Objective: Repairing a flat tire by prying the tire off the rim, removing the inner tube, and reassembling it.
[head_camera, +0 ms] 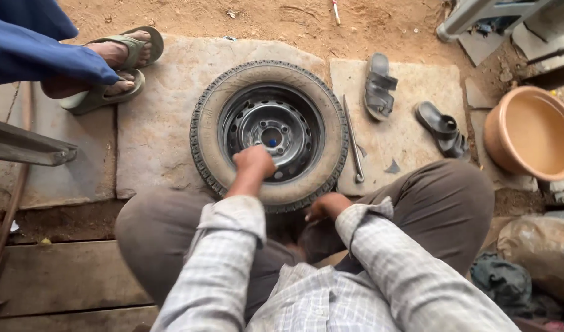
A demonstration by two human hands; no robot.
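Grey steel rim (271, 136) sits inside one dusty tyre (269, 135), lying flat on the stone slab (153, 123), near that slab's right edge. One wheel, one tyre iron (352, 142) lying on the neighbouring slab (411, 117) along its left edge, just beside the tyre. Two dark sandals (411, 104) near that slab's right edge, one of them over the edge. Left hand (253, 161) curled into a loose fist, pressed on the rim's near side; whether it pinches something, cannot tell. Right hand (325, 206) at the tyre's near edge, fingers curled down on the sidewall, grip partly hidden. One tan basin (531, 132) at far right off the slabs, holds nothing but its own dusty inside. Second person's two feet in green flip-flops (113, 64) at the first slab's far left corner, blue sleeve (36, 52) above.
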